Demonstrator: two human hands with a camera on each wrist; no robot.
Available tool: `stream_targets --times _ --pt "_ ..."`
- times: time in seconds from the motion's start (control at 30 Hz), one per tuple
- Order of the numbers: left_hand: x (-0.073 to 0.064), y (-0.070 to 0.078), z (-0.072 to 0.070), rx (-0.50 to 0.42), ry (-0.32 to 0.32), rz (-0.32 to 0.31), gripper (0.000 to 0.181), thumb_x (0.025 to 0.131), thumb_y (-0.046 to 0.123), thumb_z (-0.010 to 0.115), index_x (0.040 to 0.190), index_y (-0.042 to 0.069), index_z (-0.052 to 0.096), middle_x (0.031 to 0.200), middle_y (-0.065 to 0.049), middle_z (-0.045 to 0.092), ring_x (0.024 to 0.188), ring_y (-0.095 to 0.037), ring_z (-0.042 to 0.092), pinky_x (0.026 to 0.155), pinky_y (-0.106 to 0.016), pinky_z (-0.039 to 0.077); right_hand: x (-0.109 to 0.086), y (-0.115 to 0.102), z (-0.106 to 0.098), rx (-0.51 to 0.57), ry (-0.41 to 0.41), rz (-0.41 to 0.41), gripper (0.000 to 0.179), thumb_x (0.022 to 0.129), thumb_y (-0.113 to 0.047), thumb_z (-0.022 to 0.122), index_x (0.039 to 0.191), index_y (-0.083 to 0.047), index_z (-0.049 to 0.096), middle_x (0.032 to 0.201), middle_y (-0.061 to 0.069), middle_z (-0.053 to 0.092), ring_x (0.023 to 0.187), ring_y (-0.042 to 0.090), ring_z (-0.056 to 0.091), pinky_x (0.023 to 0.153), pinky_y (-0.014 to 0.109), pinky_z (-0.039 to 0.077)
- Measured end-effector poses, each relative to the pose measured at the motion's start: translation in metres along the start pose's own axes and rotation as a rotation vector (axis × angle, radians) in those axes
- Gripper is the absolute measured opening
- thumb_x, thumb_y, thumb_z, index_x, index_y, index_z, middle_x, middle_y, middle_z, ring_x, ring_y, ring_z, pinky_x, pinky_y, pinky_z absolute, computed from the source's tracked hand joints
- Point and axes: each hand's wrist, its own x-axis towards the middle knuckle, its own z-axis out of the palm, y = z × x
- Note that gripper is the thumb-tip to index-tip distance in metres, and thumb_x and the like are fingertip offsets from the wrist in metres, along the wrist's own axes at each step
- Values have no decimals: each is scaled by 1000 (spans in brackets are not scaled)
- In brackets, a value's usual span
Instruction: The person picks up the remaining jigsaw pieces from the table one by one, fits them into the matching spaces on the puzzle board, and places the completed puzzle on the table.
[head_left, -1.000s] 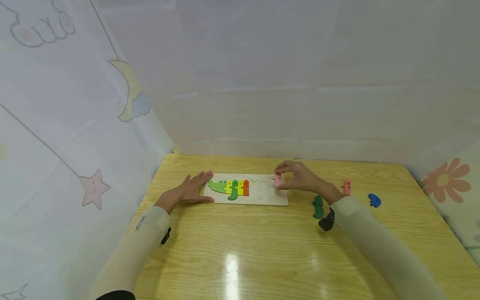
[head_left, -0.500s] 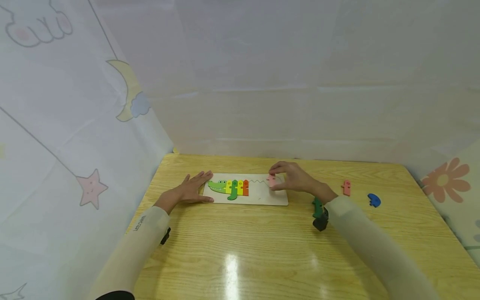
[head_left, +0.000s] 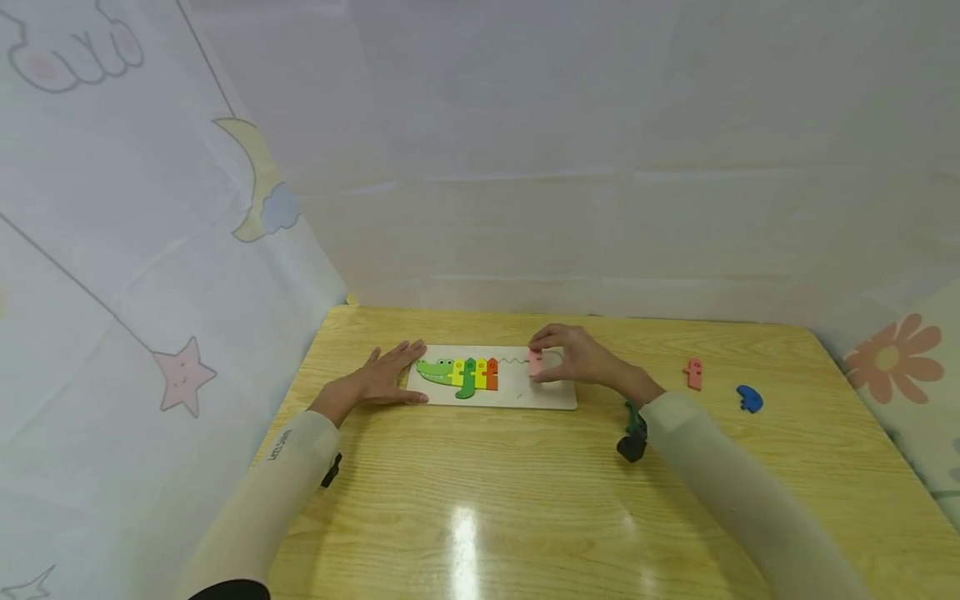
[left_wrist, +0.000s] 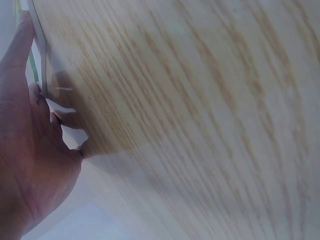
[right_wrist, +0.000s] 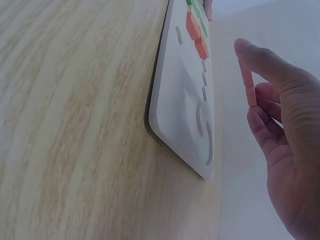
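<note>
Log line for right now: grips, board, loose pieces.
left grip: touching puzzle board, left end | right grip: pinching pink piece over board | on table: second pink piece, blue piece, green piece (partly hidden)

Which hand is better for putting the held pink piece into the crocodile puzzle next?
Probably the right hand. It pinches the pink piece over the unfilled end of the board. The left hand is at the other end, beside the crocodile's head, pinching no piece.
</note>
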Motion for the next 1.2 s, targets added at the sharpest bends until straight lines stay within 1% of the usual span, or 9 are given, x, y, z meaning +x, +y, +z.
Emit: stream_targets --times 0.07,0.2,0.33,0.43,0.5,0.67,0.9,1.07,1.2 --pt "-1 1 -1 -18 8 12 117 89 82 62 172 15 15 179 -8 10 164 -36 6 123 -74 -4 1 -1 2 -3 -1 5 53 78 -23 97 120 4 78 123 12 71 110 32 68 94 58 57" --pt "-4 6 -4 -29 6 10 117 89 80 64 172 13 17 179 -10 11 164 -37 7 123 -75 -4 3 -3 6 -6 -10 3 54 79 -23 97 121 4 77 124 12 71 112 32 68 94 56 57" --pt "-2 2 -1 -23 11 16 117 89 82 62 172 15 16 179 -9 10 164 -37 6 123 -75 -6 4 -5 10 -5 -6 -6 54 78 -22 97 121 5 77 123 13 71 111 32 68 94 56 58" --pt "1 -4 3 -11 8 12 117 88 84 60 173 18 13 179 -6 8 165 -34 4 124 -73 -7 5 -7 12 2 -3 -1 54 77 -21 98 120 5 77 123 14 71 112 32 68 95 55 58" --pt "1 -3 2 -6 0 -2 119 86 84 62 173 18 13 179 -6 8 165 -34 4 125 -72 -7 6 -7 14 2 -3 -1 54 77 -21 98 120 5 77 123 14 71 112 33 68 95 55 58" --pt "5 -11 6 6 -3 -16 118 86 81 66 173 21 12 180 -3 7 165 -31 4 125 -71 -7 8 -5 19 -9 1 -4 53 78 -23 97 119 5 78 123 13 72 112 32 68 96 52 58" --pt "5 -11 6 3 -11 -23 115 89 75 68 173 21 11 180 -3 6 165 -31 3 126 -70 -7 12 -3 25 4 -8 22 55 77 -24 98 120 3 78 124 12 72 114 31 68 99 51 57" --pt "6 -13 6 15 -14 -23 117 87 80 66 173 21 11 180 -3 6 165 -31 3 126 -70 -6 14 -5 28 25 -6 23 55 77 -23 98 120 4 78 123 14 72 115 32 68 100 53 57" --pt "5 -10 4 25 -21 -27 117 88 81 64 173 22 10 180 -2 6 165 -30 3 126 -69 -5 15 -6 30 14 -11 7 55 77 -23 98 120 5 78 123 15 73 116 33 68 102 54 56"
